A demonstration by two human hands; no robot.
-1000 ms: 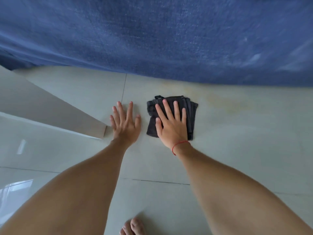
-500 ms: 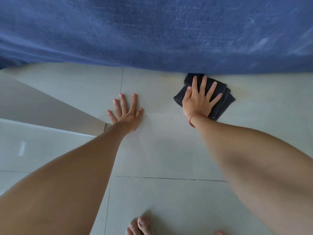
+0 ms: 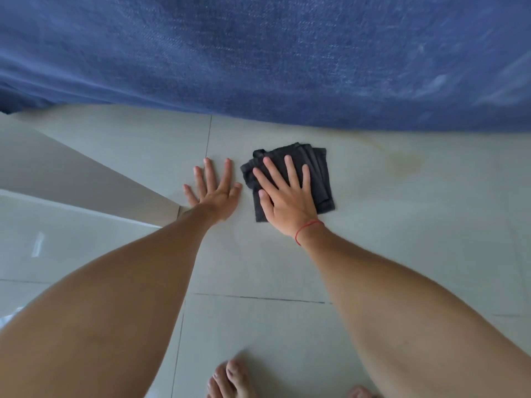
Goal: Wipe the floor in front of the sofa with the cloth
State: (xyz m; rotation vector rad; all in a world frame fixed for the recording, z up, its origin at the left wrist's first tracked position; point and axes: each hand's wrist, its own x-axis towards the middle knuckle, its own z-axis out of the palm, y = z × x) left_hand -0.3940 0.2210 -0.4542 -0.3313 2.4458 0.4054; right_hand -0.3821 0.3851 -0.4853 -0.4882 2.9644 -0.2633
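Observation:
A folded dark grey cloth (image 3: 319,179) lies flat on the pale floor tiles (image 3: 402,239), a short way in front of the blue sofa (image 3: 273,58). My right hand (image 3: 287,199) presses down on the cloth with its fingers spread, covering the cloth's left half. A red string circles that wrist. My left hand (image 3: 214,191) rests flat on the bare tile just left of the cloth, fingers apart, holding nothing.
A faint yellowish stain (image 3: 405,165) marks the tile right of the cloth. A low beige slab with a white edge (image 3: 94,182) juts in from the left, its corner near my left wrist. My bare toes (image 3: 230,380) show at the bottom.
My right hand slid the cloth back from the sofa's edge, down and to the left, close beside my left hand. The left hand stayed planted on the tile.

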